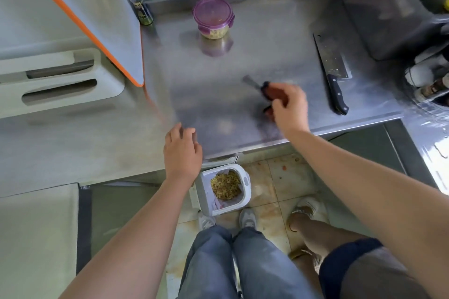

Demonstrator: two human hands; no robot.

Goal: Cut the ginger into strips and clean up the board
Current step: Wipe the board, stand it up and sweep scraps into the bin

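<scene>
Two hands: right hand grips blurred red-handled tool; left hand loosely curled, empty, over counter edge.

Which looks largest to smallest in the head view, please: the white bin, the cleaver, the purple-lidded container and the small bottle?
1. white bin, though farther off on the floor.
2. cleaver and purple-lidded container: too close to rank; the cleaver is longer, the container wider.
3. small bottle.

Steel counter — cleaver, purple-lidded container, small bottle
</scene>
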